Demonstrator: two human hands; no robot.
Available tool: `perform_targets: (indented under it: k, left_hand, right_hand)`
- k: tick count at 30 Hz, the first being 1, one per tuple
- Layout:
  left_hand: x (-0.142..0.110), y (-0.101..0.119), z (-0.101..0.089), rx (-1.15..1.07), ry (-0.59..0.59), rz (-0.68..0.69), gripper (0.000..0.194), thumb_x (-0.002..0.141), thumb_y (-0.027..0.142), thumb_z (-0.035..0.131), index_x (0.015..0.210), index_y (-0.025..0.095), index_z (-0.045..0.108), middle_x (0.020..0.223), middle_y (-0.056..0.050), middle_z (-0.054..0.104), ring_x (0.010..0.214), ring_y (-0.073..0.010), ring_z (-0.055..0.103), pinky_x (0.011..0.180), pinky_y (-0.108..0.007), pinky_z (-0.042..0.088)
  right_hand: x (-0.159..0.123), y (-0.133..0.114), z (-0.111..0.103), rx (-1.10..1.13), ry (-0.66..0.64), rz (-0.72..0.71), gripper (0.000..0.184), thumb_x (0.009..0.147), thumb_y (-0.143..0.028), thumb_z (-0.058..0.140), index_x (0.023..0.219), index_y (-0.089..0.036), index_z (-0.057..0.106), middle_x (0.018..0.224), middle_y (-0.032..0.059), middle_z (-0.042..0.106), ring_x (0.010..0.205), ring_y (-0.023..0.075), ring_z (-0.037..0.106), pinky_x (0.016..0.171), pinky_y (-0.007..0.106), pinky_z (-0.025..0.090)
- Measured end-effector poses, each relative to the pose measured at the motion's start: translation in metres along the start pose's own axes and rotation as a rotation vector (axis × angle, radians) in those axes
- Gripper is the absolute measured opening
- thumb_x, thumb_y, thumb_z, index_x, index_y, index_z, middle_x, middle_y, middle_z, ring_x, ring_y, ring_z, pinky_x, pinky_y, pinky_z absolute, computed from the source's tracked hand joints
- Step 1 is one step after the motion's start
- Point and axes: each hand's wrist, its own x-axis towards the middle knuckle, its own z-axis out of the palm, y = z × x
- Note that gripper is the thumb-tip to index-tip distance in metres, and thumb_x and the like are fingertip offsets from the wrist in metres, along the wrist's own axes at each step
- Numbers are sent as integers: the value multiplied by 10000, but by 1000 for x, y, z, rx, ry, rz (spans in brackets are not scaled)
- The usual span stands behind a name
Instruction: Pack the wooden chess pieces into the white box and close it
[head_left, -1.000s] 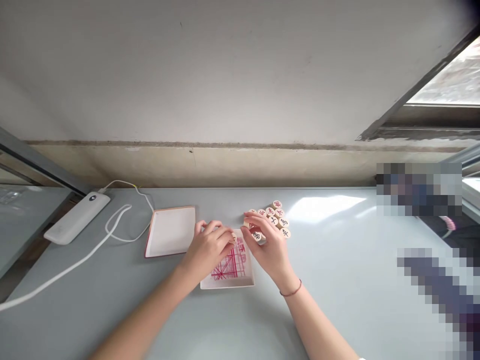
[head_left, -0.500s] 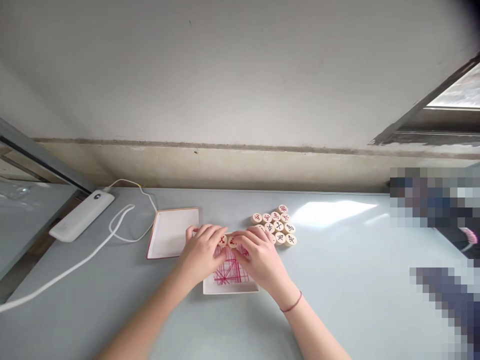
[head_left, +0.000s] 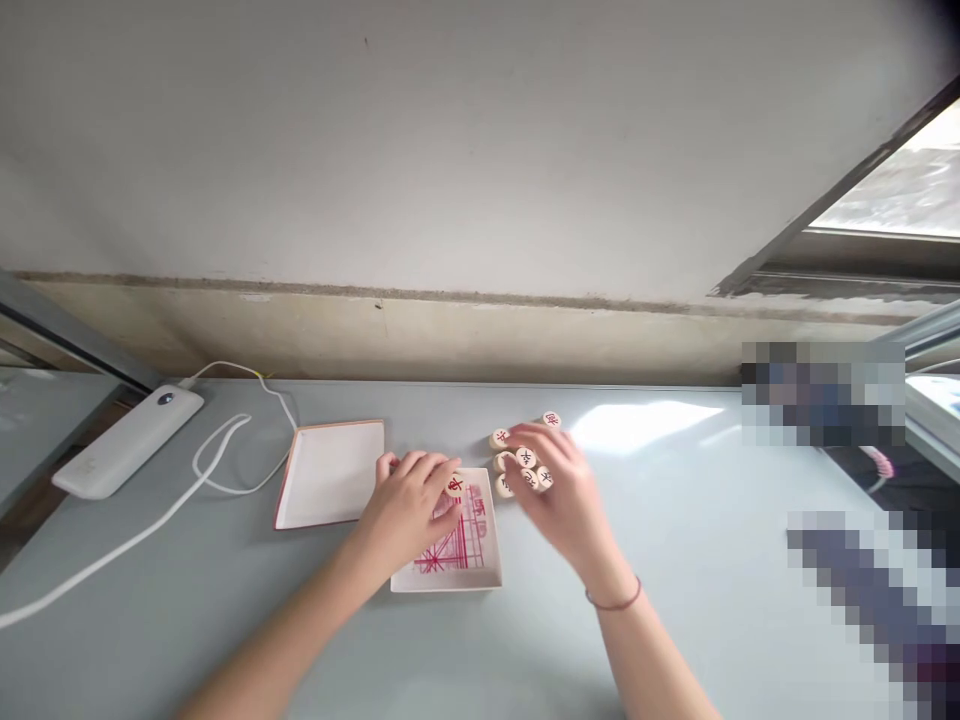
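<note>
My left hand [head_left: 409,508] is over the left back part of a shallow white box [head_left: 480,580] with a red-lined print on its floor. Between its thumb and fingers shows a round xiangqi piece [head_left: 454,485] with a red character, near the back wall. The fingers hide whatever else lies along that wall. To the right of the box, my right hand [head_left: 564,490] reaches over a cluster of round xiangqi pieces [head_left: 526,457], thumb and fingers apart. It hides part of the cluster. One red-marked piece [head_left: 551,419] sits at the back.
A white lid [head_left: 330,475] lies inside up, left of the box. Farther left are a white power bank [head_left: 127,445] and its looping white cable [head_left: 161,520]. The wall [head_left: 450,340] borders the table's back edge. Blurred patches cover things at the right.
My right hand has left the box and moved right onto the pieces. My left hand stays at the box's back left. The view has turned slightly right.
</note>
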Motion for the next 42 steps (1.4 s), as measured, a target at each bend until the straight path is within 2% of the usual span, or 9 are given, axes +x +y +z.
perform_targets:
  k: [3,7,10,15,21,24,29,35,42]
  left_hand:
    - [2,0,4,24,4,12,286,863,255,585,1145,223,554,1087,-37,658,965,-214,577,865,-397,297]
    - [1,-2,10,44,35,14,205,880,227,585,1084,219,577,1031,-21,665,934,-200,586,849,-383,303]
    - [-2,-2,12,41,57,19,253,864,223,602,1115,215,569,1032,-22,666,941,-204,588,848,-387,306]
    - [-7,-2,11,12,61,14,333,852,262,610,1174,201,551,1061,-40,664,969,-217,586,868,-400,326]
    - [-3,-7,0,-87,119,71,377,899,315,547,1259,213,502,1132,-82,629,1025,-238,577,878,-403,412]
    - [5,-6,-6,-167,135,118,429,932,319,502,1344,247,409,1181,-92,591,1040,-237,584,876,-395,467]
    - [17,4,-7,-215,140,188,488,959,303,462,1416,279,291,1237,-84,552,1022,-216,609,867,-376,518]
    - [14,12,2,-279,135,124,331,923,184,482,1242,274,489,1111,-43,590,892,-172,637,761,-305,536]
    - [12,16,3,-186,119,138,99,809,113,588,816,210,568,970,-1,676,934,-187,604,829,-382,389]
  right_hand:
    - [21,27,-21,-154,91,269,167,853,-336,491,909,-222,598,924,69,657,795,214,595,692,332,456]
    - [51,59,-31,-434,-250,601,338,855,-479,448,994,-208,595,818,67,673,703,218,598,587,296,403]
    - [67,71,-24,-546,-491,669,384,845,-508,438,969,-183,601,788,90,670,727,240,616,567,291,387]
    - [78,77,-8,-587,-586,668,223,780,-384,530,740,-187,625,712,111,656,675,253,623,536,294,363]
    - [76,54,-18,-552,-398,633,216,807,-346,517,896,-185,630,817,105,686,815,263,645,598,299,422]
    - [55,24,-22,-180,-233,523,283,818,-406,555,1016,-206,591,876,73,700,740,211,662,583,282,473]
    - [10,-13,-6,502,-371,481,293,822,-413,621,1041,-230,552,921,56,694,721,170,681,604,293,571]
    - [-5,-4,6,698,-329,512,300,820,-433,643,1002,-214,550,878,45,679,704,161,672,617,314,598]
    - [-5,7,-1,654,-132,547,326,766,-475,688,923,-203,598,1088,99,652,704,156,659,600,311,605]
